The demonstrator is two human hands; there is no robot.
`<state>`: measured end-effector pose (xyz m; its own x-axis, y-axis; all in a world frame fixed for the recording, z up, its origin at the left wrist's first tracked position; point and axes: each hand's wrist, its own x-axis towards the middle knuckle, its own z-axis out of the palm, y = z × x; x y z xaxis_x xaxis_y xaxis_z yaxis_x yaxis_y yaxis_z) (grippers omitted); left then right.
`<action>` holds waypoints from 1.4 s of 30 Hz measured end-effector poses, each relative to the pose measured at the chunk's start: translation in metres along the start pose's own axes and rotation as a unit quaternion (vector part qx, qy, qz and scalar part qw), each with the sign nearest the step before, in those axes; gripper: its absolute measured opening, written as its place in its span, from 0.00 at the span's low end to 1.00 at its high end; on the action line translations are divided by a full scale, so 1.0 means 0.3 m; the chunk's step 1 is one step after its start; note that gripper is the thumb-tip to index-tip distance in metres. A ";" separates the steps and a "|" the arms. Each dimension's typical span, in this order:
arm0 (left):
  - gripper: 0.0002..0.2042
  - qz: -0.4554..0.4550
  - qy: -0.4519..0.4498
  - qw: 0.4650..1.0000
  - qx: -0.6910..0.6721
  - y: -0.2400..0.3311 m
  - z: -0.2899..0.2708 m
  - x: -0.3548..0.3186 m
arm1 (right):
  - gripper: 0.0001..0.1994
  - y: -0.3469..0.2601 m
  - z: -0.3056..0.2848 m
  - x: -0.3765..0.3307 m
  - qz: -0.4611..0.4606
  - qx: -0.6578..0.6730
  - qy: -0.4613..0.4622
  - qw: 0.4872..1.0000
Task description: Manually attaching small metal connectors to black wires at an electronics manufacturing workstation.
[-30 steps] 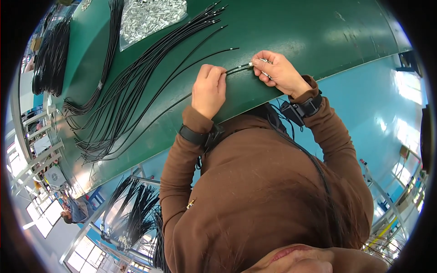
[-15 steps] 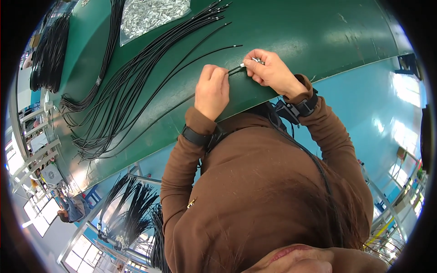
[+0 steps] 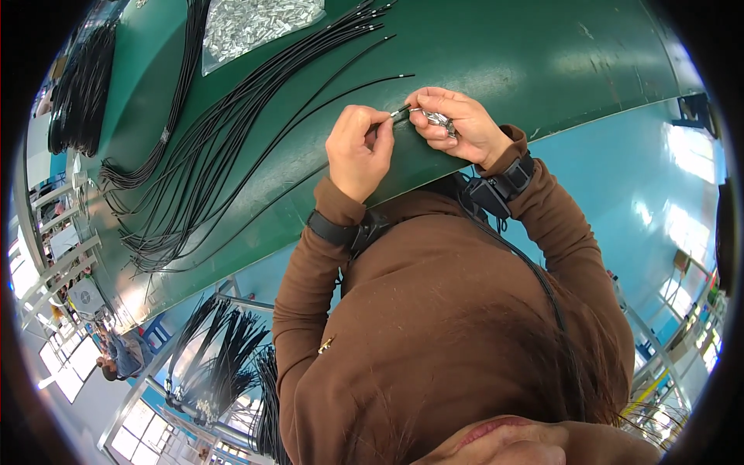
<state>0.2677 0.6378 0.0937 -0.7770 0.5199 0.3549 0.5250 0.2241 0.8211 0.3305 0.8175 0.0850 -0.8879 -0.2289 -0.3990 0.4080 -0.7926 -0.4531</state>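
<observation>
Pinching thin black cable ends (image 3: 401, 116) in left grip (image 3: 358, 151), cupping small silver metal pieces (image 3: 439, 120) in right grip (image 3: 469, 128) (liable to spill if loosened).

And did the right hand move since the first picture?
Yes. Judged against the bag of silver pieces lying on the green table, the right hand has moved left, closer to the left hand.
</observation>
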 end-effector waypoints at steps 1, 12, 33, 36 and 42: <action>0.06 0.008 0.000 1.000 -0.012 0.000 -0.002 0.000 | 0.09 0.000 0.000 0.000 -0.002 -0.001 -0.004 1.000; 0.06 0.008 -0.013 1.000 -0.007 -0.005 -0.008 -0.006 | 0.07 -0.001 -0.020 0.003 -0.015 0.018 -0.019 1.000; 0.05 -0.011 -0.010 1.000 0.007 -0.017 0.034 0.007 | 0.10 0.007 0.006 0.007 0.017 0.048 0.041 0.998; 0.05 0.011 0.009 0.999 0.031 -0.041 0.044 0.016 | 0.09 0.017 0.016 0.020 0.001 0.000 0.056 0.998; 0.06 0.031 0.023 0.998 0.046 -0.049 0.056 0.026 | 0.08 0.022 0.037 0.052 -0.040 -0.142 0.104 0.984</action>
<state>0.2597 0.6525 0.0768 -0.7563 0.4968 0.4257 0.6006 0.2690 0.7530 0.3169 0.8025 0.0847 -0.8688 -0.0274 -0.4945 0.4073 -0.6075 -0.6819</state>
